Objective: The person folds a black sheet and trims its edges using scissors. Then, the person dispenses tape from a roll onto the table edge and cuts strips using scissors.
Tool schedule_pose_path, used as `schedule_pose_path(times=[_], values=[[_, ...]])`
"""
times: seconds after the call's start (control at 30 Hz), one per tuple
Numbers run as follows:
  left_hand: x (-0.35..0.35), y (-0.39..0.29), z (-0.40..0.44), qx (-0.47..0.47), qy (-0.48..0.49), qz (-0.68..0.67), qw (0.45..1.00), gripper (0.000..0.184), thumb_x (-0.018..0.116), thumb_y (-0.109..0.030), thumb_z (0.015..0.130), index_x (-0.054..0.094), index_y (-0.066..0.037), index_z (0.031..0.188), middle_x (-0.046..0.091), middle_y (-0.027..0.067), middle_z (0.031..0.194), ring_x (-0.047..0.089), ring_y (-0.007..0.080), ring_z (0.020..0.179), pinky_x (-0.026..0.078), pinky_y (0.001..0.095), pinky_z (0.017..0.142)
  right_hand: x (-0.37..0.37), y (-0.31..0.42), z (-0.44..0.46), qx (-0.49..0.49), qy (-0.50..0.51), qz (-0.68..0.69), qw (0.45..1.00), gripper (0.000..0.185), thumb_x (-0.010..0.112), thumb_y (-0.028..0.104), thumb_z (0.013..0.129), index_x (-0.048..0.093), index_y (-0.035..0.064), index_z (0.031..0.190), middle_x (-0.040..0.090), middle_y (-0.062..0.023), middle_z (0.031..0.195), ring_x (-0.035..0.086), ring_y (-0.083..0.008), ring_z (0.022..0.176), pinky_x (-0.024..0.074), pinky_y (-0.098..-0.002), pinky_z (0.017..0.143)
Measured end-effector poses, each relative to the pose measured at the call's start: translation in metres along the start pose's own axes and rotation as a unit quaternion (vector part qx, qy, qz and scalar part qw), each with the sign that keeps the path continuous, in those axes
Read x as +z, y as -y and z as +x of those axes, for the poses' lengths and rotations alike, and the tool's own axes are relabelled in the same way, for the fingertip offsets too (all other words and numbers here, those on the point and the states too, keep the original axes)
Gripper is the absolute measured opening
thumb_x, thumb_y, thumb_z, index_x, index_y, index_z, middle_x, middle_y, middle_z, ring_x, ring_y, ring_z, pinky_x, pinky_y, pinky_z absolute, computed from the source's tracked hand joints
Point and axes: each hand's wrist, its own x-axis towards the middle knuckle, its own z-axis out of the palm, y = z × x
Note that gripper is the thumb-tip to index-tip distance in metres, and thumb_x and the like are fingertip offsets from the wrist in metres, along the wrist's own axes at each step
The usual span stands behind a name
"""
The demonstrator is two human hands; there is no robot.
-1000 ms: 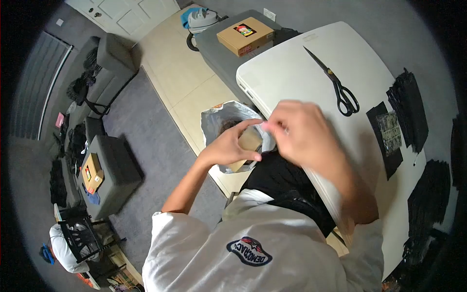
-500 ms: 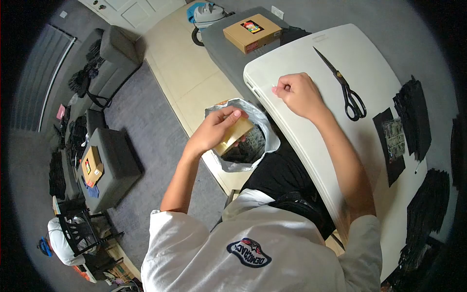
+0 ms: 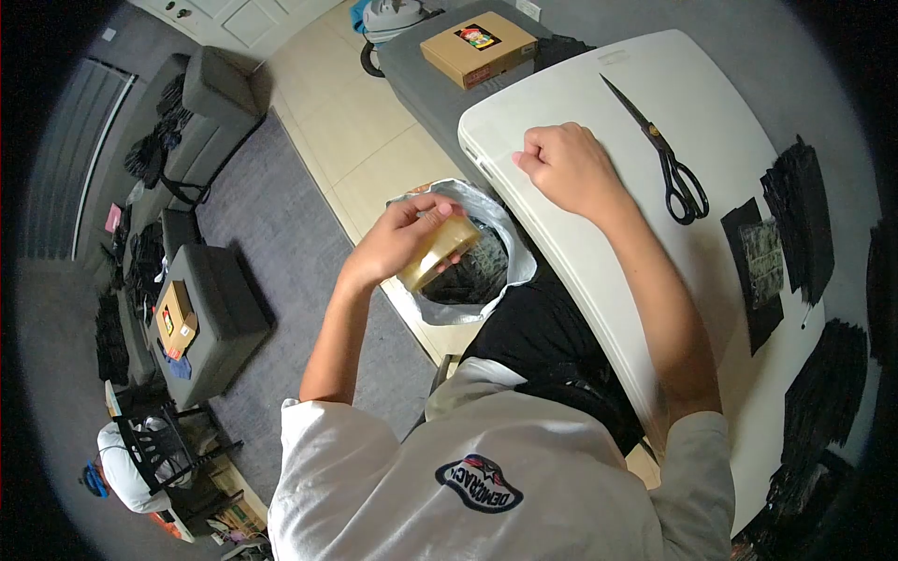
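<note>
My left hand (image 3: 388,241) is closed round a roll of clear yellowish packing tape (image 3: 432,254), above an open silver-lined bag (image 3: 520,271). Dark contents (image 3: 472,279) show inside the bag. Over the near left edge of the white table (image 3: 580,234), my right hand (image 3: 572,170) is closed, thumb against bent fingers; whatever it may pinch is hidden. Black-handled scissors (image 3: 675,173) lie on the table beyond that hand. Farther right, a clear packet (image 3: 764,257) rests on a black strip (image 3: 739,222).
Black fringed bundles (image 3: 803,215) lie along the table's far right side. A cardboard box (image 3: 479,54) sits on a grey bench (image 3: 412,79) at the back. To the left are a grey ottoman (image 3: 229,313) with another box (image 3: 176,316) and a sofa (image 3: 222,89).
The tape roll has tilted in my left hand, showing more of its ring. My right hand has turned slightly, fingers still closed. The whole view has shifted a little.
</note>
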Motion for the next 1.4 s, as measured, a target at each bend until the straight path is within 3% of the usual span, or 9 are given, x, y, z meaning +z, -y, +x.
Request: schedule_pose_path(times=[0.73,0.8,0.83,0.9,1.03,1.17,1.27,1.37,1.4], values=[[-0.001,0.003,0.003,-0.009,0.021,-0.016,1.0,0.037,0.051,-0.034,0.113,0.064,0.0,0.12,0.071,0.0105,0.084,0.071,0.0168,0.07,0.058,0.0297,0.064,-0.023,0.0,-0.007,0.047,0.057,-0.095,0.993,0.028,0.071,0.024,0.091,0.07,-0.0005,0.078,0.071,-0.0219,0.08,0.071,-0.0408,0.077,0.0553,-0.0513,0.075],[0.001,-0.001,0.001,-0.007,0.026,-0.017,0.999,0.036,0.05,-0.033,0.113,0.064,-0.001,0.12,0.071,0.0105,0.085,0.07,0.0164,0.07,0.058,0.0296,0.064,-0.026,-0.002,-0.018,0.062,0.061,0.009,0.996,0.04,0.068,0.034,0.093,0.073,-0.0008,0.111,0.074,-0.0199,0.113,0.07,-0.041,0.102,0.0562,-0.0474,0.093],[0.0,-0.001,0.002,-0.005,0.027,-0.018,0.999,0.036,0.05,-0.033,0.113,0.064,-0.001,0.12,0.071,0.0105,0.085,0.07,0.0164,0.07,0.058,0.0296,0.064,-0.024,-0.002,-0.025,0.062,0.061,0.007,0.996,0.04,0.068,0.034,0.093,0.073,-0.0008,0.111,0.074,-0.0199,0.113,0.07,-0.041,0.102,0.0562,-0.0474,0.093],[-0.003,0.002,0.003,-0.002,0.059,-0.034,0.998,0.034,0.05,-0.032,0.113,0.064,-0.002,0.12,0.071,0.0099,0.085,0.068,0.0152,0.069,0.057,0.0288,0.064,-0.014,-0.002,-0.043,-0.162,-0.064,0.002,0.985,0.056,0.065,0.039,0.097,0.061,-0.0003,0.136,0.062,-0.0196,0.142,0.058,-0.0392,0.13,0.0474,-0.0459,0.109],[-0.007,0.008,0.005,0.008,0.08,-0.031,0.996,0.033,0.051,-0.031,0.113,0.062,-0.002,0.124,0.07,0.0113,0.094,0.068,0.0158,0.071,0.056,0.0281,0.063,-0.006,0.003,-0.067,-0.197,0.047,-0.119,0.972,0.073,0.063,0.045,0.099,0.047,-0.0033,0.151,0.041,-0.018,0.163,0.033,-0.0387,0.153,0.0298,-0.0501,0.124],[-0.008,0.006,0.004,0.019,0.079,-0.028,0.996,0.032,0.051,-0.029,0.113,0.062,-0.001,0.123,0.069,0.0112,0.091,0.067,0.0151,0.07,0.056,0.0279,0.062,-0.016,0.012,-0.091,-0.182,0.058,-0.157,0.969,0.074,0.062,0.046,0.099,0.046,-0.0025,0.152,0.038,-0.0178,0.165,0.03,-0.0397,0.154,0.029,-0.05,0.124],[-0.008,0.003,0.003,0.02,0.089,-0.034,0.995,0.03,0.051,-0.028,0.113,0.062,-0.001,0.121,0.069,0.0112,0.09,0.066,0.015,0.07,0.055,0.0277,0.062,-0.031,0.01,-0.112,-0.178,0.031,-0.158,0.971,0.06,0.064,0.04,0.099,0.059,-0.0005,0.143,0.053,-0.0186,0.155,0.044,-0.0364,0.148,0.0365,-0.0482,0.121],[-0.005,0.001,0.004,0.013,0.084,-0.043,0.995,0.03,0.051,-0.029,0.113,0.062,-0.001,0.117,0.069,0.0112,0.088,0.066,0.0145,0.068,0.055,0.0278,0.062,-0.046,-0.028,-0.133,-0.081,-0.036,0.023,0.996,0.022,0.065,0.018,0.099,0.076,0.0023,0.108,0.076,-0.0175,0.116,0.072,-0.0297,0.116,0.0554,-0.0421,0.103],[-0.004,0.001,0.003,0.009,0.073,-0.04,0.997,0.031,0.051,-0.031,0.113,0.062,-0.002,0.114,0.069,0.0114,0.086,0.065,0.014,0.067,0.054,0.0279,0.063,-0.049,-0.05,-0.14,-0.045,-0.099,-0.005,0.994,0.021,0.062,0.014,0.1,0.074,0.002,0.113,0.076,-0.0183,0.113,0.072,-0.0336,0.109,0.0571,-0.043,0.098]])
